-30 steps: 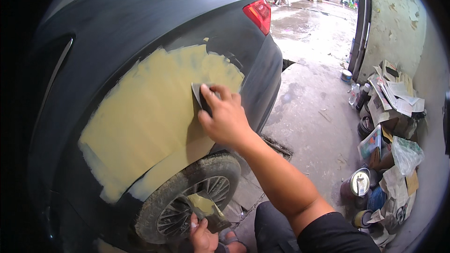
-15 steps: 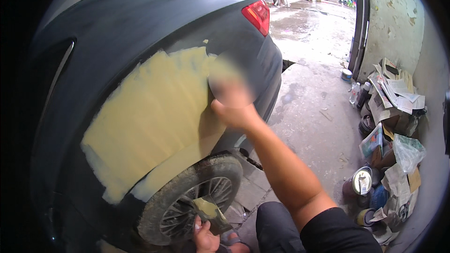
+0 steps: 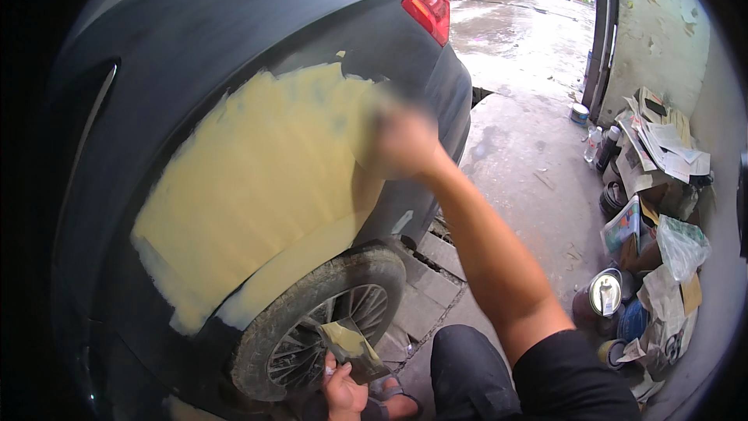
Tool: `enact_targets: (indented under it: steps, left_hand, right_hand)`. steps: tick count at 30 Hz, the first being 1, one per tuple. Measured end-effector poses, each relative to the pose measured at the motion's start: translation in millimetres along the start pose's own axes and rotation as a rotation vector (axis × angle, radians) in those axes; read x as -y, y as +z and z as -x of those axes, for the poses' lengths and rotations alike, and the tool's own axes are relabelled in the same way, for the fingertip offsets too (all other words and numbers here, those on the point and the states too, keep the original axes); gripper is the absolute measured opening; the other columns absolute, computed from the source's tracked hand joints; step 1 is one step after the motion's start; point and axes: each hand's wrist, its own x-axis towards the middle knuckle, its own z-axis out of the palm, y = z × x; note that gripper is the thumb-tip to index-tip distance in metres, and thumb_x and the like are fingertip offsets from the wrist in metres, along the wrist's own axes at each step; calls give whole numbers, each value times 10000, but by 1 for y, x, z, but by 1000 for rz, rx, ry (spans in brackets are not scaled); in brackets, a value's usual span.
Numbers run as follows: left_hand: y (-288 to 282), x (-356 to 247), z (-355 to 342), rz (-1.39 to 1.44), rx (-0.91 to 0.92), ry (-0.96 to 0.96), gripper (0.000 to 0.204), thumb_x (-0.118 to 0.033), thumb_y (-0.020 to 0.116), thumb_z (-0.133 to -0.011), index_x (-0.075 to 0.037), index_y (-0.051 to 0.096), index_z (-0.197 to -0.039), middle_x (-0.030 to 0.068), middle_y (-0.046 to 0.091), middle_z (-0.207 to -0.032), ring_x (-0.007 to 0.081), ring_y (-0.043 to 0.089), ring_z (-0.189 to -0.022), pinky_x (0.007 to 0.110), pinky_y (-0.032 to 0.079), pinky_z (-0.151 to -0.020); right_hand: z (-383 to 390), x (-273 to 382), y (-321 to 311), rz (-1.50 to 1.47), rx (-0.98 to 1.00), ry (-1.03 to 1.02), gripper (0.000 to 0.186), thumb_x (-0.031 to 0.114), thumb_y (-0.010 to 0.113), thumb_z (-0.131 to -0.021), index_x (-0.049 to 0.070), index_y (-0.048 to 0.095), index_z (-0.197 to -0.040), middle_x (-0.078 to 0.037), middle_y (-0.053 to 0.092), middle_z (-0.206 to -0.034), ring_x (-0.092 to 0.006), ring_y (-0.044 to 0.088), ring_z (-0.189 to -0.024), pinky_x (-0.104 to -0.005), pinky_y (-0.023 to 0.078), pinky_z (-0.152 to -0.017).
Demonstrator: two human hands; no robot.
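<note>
A broad patch of pale yellow filler [image 3: 249, 164] covers the rear side panel of a dark grey car [image 3: 257, 23], above the wheel arch. My right hand [image 3: 411, 140] reaches to the right edge of this patch. Its fingers are smeared, and a dark blurred shape lies beside them that I cannot make out. Low in front of the rear wheel [image 3: 319, 327], my left hand [image 3: 345, 391] grips the corner of a flat dark putty board [image 3: 360, 359]. Yellow filler lies on the board's upper face.
Along the right wall stand a paint can [image 3: 605, 296], piled newspapers [image 3: 662, 144], a clear plastic bag [image 3: 682, 245] and a water bottle [image 3: 593, 145]. A small tin [image 3: 579, 114] sits by the doorway. The car's red tail light [image 3: 428, 13] is at the far end.
My right hand has moved to the right and slightly up across the panel, and more filler shows near the patch's right edge. My left hand still holds the putty board low by the wheel.
</note>
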Motion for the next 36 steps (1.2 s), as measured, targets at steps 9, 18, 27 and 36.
enact_targets:
  steps: [9,18,27,36]
  left_hand:
    - [-7,0,-4,-7,-20,4,574,42,492,-826,-25,509,-1396,163,596,-1341,339,580,-1243,513,448,-1097]
    - [-2,-3,-3,-43,-3,23,617,39,490,-822,-32,474,-1434,154,575,-1380,333,561,-1274,506,445,-1100]
    - [-13,-5,1,-53,-5,19,647,26,489,-828,-44,441,-1469,153,565,-1404,333,567,-1274,495,464,-1086]
    - [-3,2,-3,-48,25,-28,646,19,484,-834,-41,426,-1474,147,556,-1409,324,553,-1293,487,455,-1098]
  right_hand:
    - [115,159,-58,-357,195,346,654,185,700,-824,30,521,-1433,-237,488,-1374,-441,459,-1243,-497,397,-1084]
    - [63,36,-50,-420,191,578,593,292,629,-850,29,578,-1378,-231,551,-1364,-419,514,-1249,-475,418,-1080]
    - [2,-7,-46,-584,282,792,612,242,656,-838,-32,578,-1380,-107,651,-969,-161,575,-836,-315,487,-769]
    - [58,67,-54,-575,325,719,647,278,688,-844,-49,562,-1388,-245,552,-1330,-325,610,-1144,-359,487,-985]
